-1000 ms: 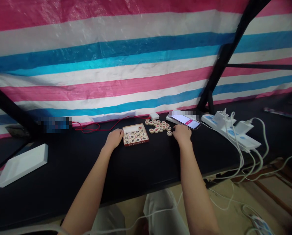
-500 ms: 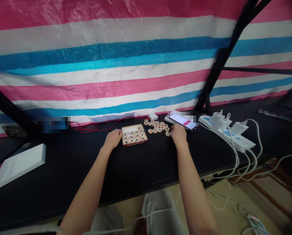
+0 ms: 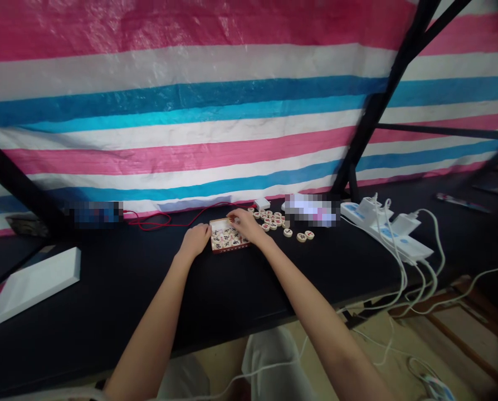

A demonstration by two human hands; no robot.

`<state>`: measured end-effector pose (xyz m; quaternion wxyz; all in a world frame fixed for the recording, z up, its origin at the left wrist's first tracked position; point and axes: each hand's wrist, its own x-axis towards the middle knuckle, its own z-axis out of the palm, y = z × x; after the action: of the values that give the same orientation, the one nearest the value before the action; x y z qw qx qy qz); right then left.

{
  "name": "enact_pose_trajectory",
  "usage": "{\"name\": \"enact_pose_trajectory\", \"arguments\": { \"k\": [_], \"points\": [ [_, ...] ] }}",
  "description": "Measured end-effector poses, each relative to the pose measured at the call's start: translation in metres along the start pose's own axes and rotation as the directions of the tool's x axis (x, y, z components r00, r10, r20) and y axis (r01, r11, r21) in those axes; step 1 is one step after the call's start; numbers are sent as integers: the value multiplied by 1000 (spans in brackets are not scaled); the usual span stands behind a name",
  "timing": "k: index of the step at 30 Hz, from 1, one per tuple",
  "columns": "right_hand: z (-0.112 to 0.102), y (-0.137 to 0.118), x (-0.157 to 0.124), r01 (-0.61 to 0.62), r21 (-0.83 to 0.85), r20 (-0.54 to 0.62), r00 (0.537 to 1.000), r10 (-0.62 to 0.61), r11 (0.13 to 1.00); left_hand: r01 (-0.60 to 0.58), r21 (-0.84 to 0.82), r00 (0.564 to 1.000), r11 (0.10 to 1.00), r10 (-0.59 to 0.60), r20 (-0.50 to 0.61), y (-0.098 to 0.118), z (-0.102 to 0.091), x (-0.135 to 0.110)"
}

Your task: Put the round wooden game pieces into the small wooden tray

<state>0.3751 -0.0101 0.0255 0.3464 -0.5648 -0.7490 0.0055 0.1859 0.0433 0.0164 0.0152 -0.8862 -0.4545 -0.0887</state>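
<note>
A shallow box (image 3: pixel 232 249) with a red patterned side stands on the black table, holding rows of round Chinese chess pieces (image 3: pixel 226 243) with black characters. At its left edge, my left hand (image 3: pixel 195 239) is closed, fingers curled against the wall. My right hand (image 3: pixel 245 224) reaches over the back of the box in a pinch. Between its fingertips a pale chess piece (image 3: pixel 231 219) shows in part. Several loose pieces (image 3: pixel 273 219), mostly with red characters, lie right of the box. Nearer to me are a black-marked piece (image 3: pixel 288 233) and two more pieces (image 3: pixel 305 236).
A white box lid or tray (image 3: pixel 35 284) lies at the left. Behind the pieces stand a white charger (image 3: pixel 261 204) with a red cable and a blurred phone (image 3: pixel 311 209). A power strip (image 3: pixel 393 231) trails white cables over the table's right front edge. A striped tarp (image 3: pixel 190 133) hangs behind.
My right hand has moved left from beside the phone to over the box. Two loose pieces that it covered now show. My left hand stays at the box's edge.
</note>
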Motion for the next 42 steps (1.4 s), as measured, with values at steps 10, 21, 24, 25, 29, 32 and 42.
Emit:
{"name": "enact_pose_trajectory", "arguments": {
  "k": [10,21,24,25,29,32,42],
  "points": [
    [11,-3,0,-68,-276,90,991,96,959,9,-3,1000,1000,-9,-8,-1,2,1],
    [-16,-13,-5,-103,-440,39,990,134,892,3,2,1000,1000,-3,9,0,0,1],
    [-43,1,-16,-352,-478,-165,936,311,805,5,1,1000,1000,-5,18,1,-2,0],
    [-52,8,-22,-474,-477,-257,881,398,741,3,3,1000,1000,-3,17,1,-2,0],
    [-70,38,-45,-756,-453,-388,645,658,474,3,2,1000,1000,-4,19,1,-2,0],
    [-64,47,-50,-781,-470,-358,595,719,412,12,13,1000,1000,-13,21,1,-1,0],
    [-52,40,-43,-742,-486,-297,637,711,462,6,3,1000,1000,-6,10,2,-4,-3]
  ]
}}
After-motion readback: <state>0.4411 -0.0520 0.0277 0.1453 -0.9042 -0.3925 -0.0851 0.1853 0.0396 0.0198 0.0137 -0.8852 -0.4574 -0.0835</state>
